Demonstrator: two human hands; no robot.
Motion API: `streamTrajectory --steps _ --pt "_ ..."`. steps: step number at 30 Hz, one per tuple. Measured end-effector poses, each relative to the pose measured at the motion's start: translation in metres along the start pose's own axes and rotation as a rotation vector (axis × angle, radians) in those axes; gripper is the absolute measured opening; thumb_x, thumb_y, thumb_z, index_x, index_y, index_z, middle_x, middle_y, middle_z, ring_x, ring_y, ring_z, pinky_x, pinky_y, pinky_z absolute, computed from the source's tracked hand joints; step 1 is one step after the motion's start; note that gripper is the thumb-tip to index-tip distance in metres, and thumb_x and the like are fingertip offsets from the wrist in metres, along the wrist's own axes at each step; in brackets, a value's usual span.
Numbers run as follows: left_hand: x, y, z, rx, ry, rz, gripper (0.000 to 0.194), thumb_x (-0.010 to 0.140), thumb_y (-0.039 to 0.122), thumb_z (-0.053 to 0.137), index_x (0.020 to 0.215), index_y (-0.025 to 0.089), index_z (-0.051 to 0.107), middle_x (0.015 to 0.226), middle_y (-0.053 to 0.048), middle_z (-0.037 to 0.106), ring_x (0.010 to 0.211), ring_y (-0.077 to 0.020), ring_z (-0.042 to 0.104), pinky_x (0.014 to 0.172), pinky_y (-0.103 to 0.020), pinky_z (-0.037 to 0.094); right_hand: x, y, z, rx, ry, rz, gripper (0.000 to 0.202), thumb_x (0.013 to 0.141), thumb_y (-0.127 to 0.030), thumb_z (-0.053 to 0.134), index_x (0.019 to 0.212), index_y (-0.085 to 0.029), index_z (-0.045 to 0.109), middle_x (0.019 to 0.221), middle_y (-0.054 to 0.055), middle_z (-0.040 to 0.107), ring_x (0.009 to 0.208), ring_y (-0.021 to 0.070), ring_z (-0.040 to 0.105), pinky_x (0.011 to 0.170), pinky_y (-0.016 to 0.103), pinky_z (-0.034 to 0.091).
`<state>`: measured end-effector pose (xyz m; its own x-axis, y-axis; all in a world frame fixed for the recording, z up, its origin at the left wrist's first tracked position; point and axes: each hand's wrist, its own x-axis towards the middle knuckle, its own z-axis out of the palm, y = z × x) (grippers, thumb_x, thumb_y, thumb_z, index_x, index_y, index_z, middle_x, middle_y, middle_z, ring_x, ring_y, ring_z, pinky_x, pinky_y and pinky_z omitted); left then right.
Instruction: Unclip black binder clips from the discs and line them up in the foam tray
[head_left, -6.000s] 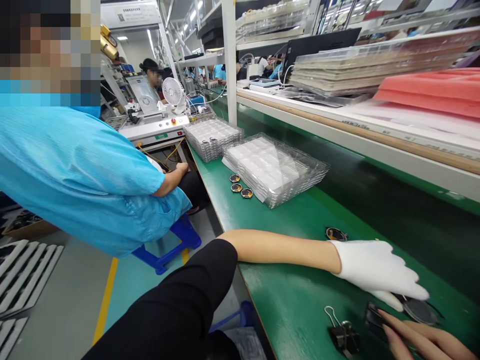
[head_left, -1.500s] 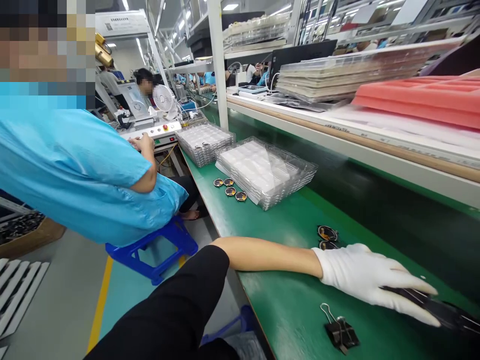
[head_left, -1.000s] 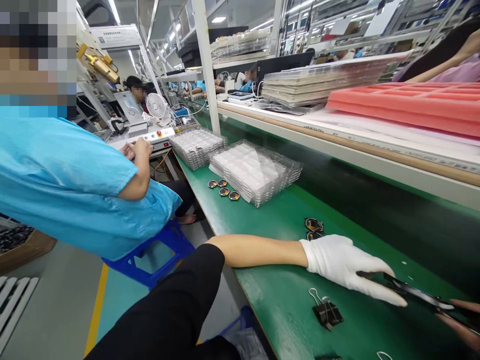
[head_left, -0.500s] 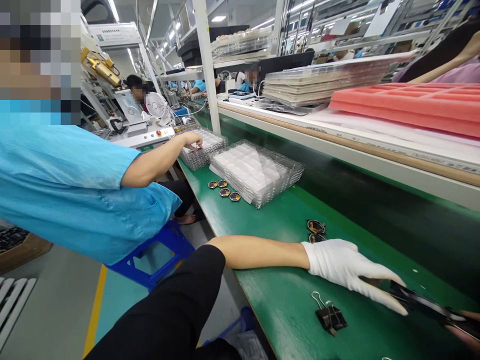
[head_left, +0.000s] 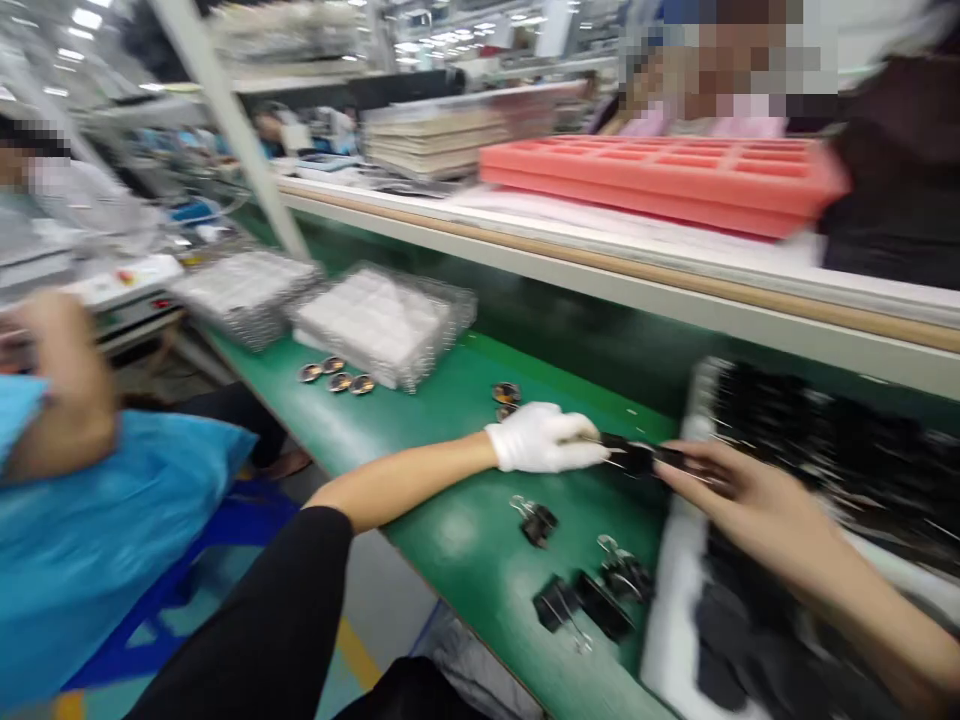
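My left hand (head_left: 546,438), in a white glove, pinches the near end of a black part (head_left: 634,456) above the green table (head_left: 450,520). My bare right hand (head_left: 724,480) grips the other end of the same part, fingers closed round it. The part is blurred, so its exact shape is hard to tell. Round orange-and-black pieces (head_left: 506,392) lie just behind my left glove. Below the glove is a black binder clip (head_left: 538,524), with several more clips (head_left: 604,604) nearer the table's front edge.
A white foam tray (head_left: 664,600) of black parts lies under my right forearm. Stacked clear trays (head_left: 379,325) and several round pieces (head_left: 339,382) are at the left. A red foam tray (head_left: 637,195) rests on the shelf. A co-worker's blue sleeve (head_left: 150,510) is at far left.
The view has swung right, bringing my right hand, the foam tray and more clips into sight. My left fingers, spread earlier at the black part, are now closer together on it.
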<state>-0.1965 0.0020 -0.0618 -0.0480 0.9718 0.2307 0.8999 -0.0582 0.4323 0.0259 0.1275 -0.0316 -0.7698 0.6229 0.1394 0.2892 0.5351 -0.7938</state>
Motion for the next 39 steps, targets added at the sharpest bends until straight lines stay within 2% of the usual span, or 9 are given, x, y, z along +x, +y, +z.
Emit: streamTrajectory --steps 3,5,14,19,23,26,31,34,39 --pt "0.002 -0.002 -0.003 -0.451 -0.071 -0.171 0.040 0.099 0.050 0.050 0.083 0.019 0.068 0.064 0.001 0.067 0.061 -0.0133 0.062 0.067 -0.025 0.051 -0.005 0.003 -0.001 0.136 -0.140 0.079 0.060 0.081 -0.072 0.067 0.109 -0.019 0.075 0.080 0.007 0.071 0.072 0.0234 0.068 0.068 0.038 0.057" --pt "0.004 -0.002 -0.005 -0.584 -0.142 -0.214 0.040 0.097 0.051 0.050 0.077 0.019 0.061 0.056 0.004 0.060 0.051 -0.0107 0.053 0.059 -0.024 0.048 -0.007 0.002 -0.001 0.181 -0.161 0.088 0.053 0.086 -0.064 0.066 0.110 -0.018 0.074 0.081 0.005 0.070 0.072 0.0204 0.065 0.072 0.036 0.056" --pt "0.009 0.013 -0.010 -0.494 -0.315 -0.273 0.033 0.084 0.049 0.062 0.091 0.018 0.069 0.060 0.005 0.059 0.055 -0.0121 0.052 0.056 -0.023 0.044 -0.020 0.014 -0.005 0.245 -0.151 0.087 0.025 0.092 -0.026 0.069 0.113 -0.015 0.076 0.096 0.007 0.077 0.086 0.0195 0.071 0.082 0.034 0.056" --pt "0.012 0.011 -0.015 -0.347 -0.405 -0.230 0.034 0.087 0.052 0.061 0.094 0.021 0.075 0.064 0.004 0.064 0.057 -0.0141 0.054 0.054 -0.024 0.041 -0.025 0.004 -0.012 0.118 -0.163 0.089 0.029 0.095 -0.027 0.073 0.121 -0.015 0.075 0.098 0.007 0.078 0.089 0.0199 0.072 0.080 0.031 0.053" --pt "0.013 0.003 -0.014 -0.306 -0.373 -0.165 0.033 0.092 0.046 0.055 0.107 0.023 0.073 0.068 0.001 0.068 0.063 -0.0183 0.060 0.061 -0.027 0.049 -0.034 -0.004 -0.027 0.080 -0.135 0.083 0.032 0.097 -0.028 0.071 0.125 -0.015 0.074 0.099 0.007 0.077 0.087 0.0196 0.071 0.079 0.031 0.053" --pt "0.014 0.001 -0.011 -0.362 -0.344 -0.097 0.040 0.097 0.043 0.047 0.127 0.024 0.067 0.081 -0.002 0.073 0.071 -0.0200 0.065 0.075 -0.032 0.056 -0.050 0.000 -0.049 0.183 -0.038 0.085 0.028 0.096 -0.026 0.070 0.122 -0.016 0.075 0.105 0.007 0.078 0.091 0.0194 0.072 0.085 0.033 0.056" --pt "0.016 0.020 -0.003 -0.516 -0.317 -0.068 0.062 0.103 0.056 0.040 0.150 0.017 0.050 0.110 -0.014 0.075 0.088 -0.0221 0.068 0.088 -0.038 0.057 -0.072 0.020 -0.070 0.393 0.039 0.172 0.028 0.090 -0.030 0.074 0.115 -0.017 0.077 0.108 0.007 0.078 0.096 0.0205 0.073 0.092 0.037 0.059" --pt "0.016 0.037 0.000 -0.552 -0.301 -0.058 0.068 0.104 0.062 0.036 0.151 0.014 0.049 0.093 -0.010 0.074 0.089 -0.0220 0.068 0.085 -0.036 0.056 -0.072 0.023 -0.065 0.437 0.021 0.174 0.030 0.088 -0.033 0.074 0.115 -0.019 0.077 0.110 0.007 0.078 0.097 0.0211 0.073 0.092 0.038 0.059" --pt "0.018 0.050 -0.013 -0.461 -0.243 -0.036 0.058 0.104 0.055 0.037 0.143 0.016 0.057 0.073 0.001 0.066 0.078 -0.0177 0.067 0.081 -0.032 0.055 -0.053 0.011 -0.045 0.419 -0.055 0.165 0.032 0.088 -0.038 0.074 0.113 -0.019 0.078 0.103 0.007 0.078 0.092 0.0222 0.072 0.086 0.038 0.059"
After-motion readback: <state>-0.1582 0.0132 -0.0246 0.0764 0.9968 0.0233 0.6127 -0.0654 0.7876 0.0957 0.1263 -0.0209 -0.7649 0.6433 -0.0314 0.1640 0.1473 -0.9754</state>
